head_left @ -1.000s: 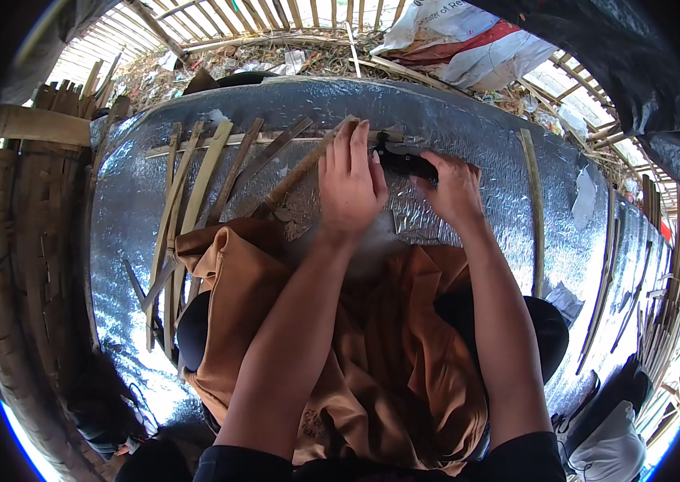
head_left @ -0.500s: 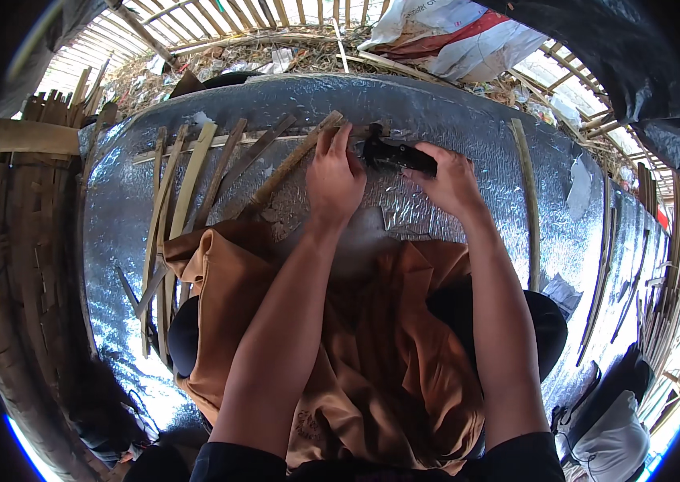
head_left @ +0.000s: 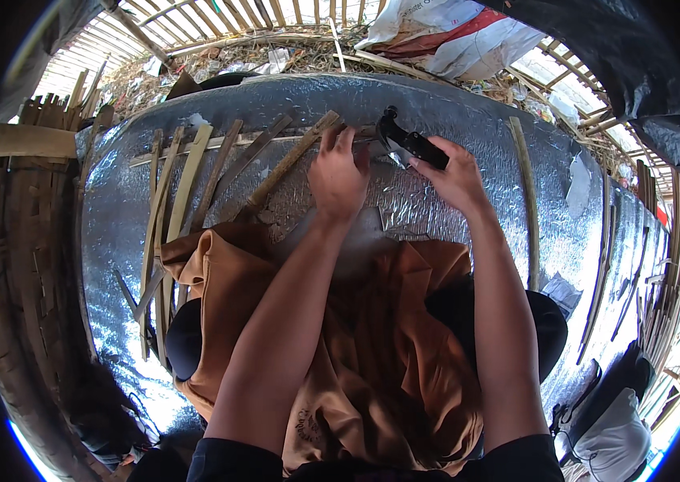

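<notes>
My right hand (head_left: 459, 178) is wrapped round the handle of a black claw hammer (head_left: 411, 145). The hammer's head is tilted up and stands apart from the wood, to the right of my left hand (head_left: 338, 178). My left hand is closed, fingers bent over a light crosswise bamboo strip (head_left: 219, 143); its fingertips are hidden, so what they pinch does not show. A thicker diagonal bamboo piece (head_left: 296, 158) ends by these fingers. Several flat bamboo strips (head_left: 189, 181) lie across the crosswise strip farther left.
A silvery foil sheet (head_left: 492, 136) spreads under the work. Brown cloth (head_left: 372, 345) covers my lap. A single bamboo strip (head_left: 525, 201) lies to the right, with bundled strips (head_left: 677, 249) beyond. Woven bamboo (head_left: 35, 241) stands at the left, a white-and-red sack (head_left: 452, 40) behind.
The hammer head has lifted off the wood near the strip's end and tilted up to the right. My left hand has stayed nearly in place.
</notes>
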`<act>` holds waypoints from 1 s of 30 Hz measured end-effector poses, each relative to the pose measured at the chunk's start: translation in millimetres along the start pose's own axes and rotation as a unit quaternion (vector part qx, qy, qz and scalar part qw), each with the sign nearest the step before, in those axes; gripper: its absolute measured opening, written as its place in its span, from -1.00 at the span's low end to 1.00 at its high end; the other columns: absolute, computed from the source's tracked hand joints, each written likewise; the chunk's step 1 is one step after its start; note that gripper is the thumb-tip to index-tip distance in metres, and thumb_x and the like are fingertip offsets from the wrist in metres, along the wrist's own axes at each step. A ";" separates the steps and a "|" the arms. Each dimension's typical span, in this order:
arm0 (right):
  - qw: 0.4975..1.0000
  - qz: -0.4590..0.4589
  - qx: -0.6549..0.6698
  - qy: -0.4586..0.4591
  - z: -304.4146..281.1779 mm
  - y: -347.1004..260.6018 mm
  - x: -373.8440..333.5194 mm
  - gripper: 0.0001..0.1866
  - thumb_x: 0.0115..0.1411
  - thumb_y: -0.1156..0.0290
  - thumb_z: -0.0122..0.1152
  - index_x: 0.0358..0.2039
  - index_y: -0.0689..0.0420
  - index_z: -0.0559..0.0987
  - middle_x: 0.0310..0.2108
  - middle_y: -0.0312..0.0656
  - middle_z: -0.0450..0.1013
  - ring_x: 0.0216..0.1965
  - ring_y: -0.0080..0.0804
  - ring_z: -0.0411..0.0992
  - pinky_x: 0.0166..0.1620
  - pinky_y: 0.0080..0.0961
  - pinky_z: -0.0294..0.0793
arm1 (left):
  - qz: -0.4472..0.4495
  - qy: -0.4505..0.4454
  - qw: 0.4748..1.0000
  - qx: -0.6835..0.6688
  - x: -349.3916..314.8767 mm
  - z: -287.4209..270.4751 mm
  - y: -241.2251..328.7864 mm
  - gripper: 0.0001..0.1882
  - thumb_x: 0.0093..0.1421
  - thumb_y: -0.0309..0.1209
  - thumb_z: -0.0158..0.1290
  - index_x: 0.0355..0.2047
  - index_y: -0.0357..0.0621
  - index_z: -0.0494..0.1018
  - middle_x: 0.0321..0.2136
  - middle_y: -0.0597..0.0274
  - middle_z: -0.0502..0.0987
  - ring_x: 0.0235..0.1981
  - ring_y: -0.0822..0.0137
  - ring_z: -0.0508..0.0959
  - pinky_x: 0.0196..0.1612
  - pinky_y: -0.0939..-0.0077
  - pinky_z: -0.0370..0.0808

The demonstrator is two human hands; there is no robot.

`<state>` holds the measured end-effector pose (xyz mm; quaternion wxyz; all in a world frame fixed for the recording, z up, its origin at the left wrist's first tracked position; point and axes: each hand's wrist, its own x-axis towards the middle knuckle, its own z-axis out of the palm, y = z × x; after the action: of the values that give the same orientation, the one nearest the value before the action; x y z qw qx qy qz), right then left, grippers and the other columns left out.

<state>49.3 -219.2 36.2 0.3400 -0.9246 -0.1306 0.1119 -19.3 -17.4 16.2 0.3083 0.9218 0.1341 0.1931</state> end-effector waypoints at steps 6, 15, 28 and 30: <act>0.997 0.057 0.039 -0.014 -7.6 -19.9 -2.5 -0.47 0.13 0.02 0.46 0.01 0.09 0.64 -0.13 -0.05 0.64 -0.04 -0.12 0.60 0.07 -0.31 0.53 | 0.005 0.052 0.998 -0.033 8.0 0.7 -2.4 -0.83 0.21 -0.42 0.18 -0.18 -0.07 0.60 -0.18 0.12 0.62 -0.25 -0.07 0.65 -0.19 0.09 0.59; 0.999 0.029 0.012 0.004 -0.1 -5.1 1.0 -0.43 0.12 -0.03 0.45 0.03 0.06 0.64 -0.09 -0.04 0.62 0.01 -0.11 0.58 0.12 -0.30 0.50 | 0.025 0.064 0.996 -0.053 16.1 4.8 -8.4 -0.87 0.18 -0.43 0.25 -0.26 -0.16 0.64 -0.33 0.00 0.65 -0.46 0.00 0.66 -0.34 0.18 0.55; 1.000 0.025 -0.003 0.018 -2.0 -12.2 -1.8 -0.44 0.11 0.02 0.48 0.04 0.08 0.64 -0.10 -0.07 0.64 -0.06 -0.17 0.61 0.07 -0.34 0.54 | -0.068 0.033 0.990 -0.123 32.6 8.5 -13.6 -0.85 0.13 -0.39 0.24 -0.32 -0.17 0.63 -0.29 0.04 0.66 -0.25 -0.03 0.66 -0.16 0.18 0.57; 1.000 0.028 -0.001 0.006 -1.0 -10.9 -2.1 -0.44 0.11 -0.03 0.45 0.03 0.03 0.64 -0.10 -0.08 0.64 -0.02 -0.12 0.60 0.10 -0.30 0.52 | -0.066 0.030 0.993 -0.098 36.6 8.9 -14.0 -0.83 0.13 -0.34 0.25 -0.32 -0.16 0.64 -0.28 0.05 0.67 -0.23 -0.02 0.67 -0.14 0.18 0.58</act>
<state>45.9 -212.4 44.5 0.3366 -0.9289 -0.1025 0.1157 15.3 2.2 11.0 0.4049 0.8702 0.1842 0.2119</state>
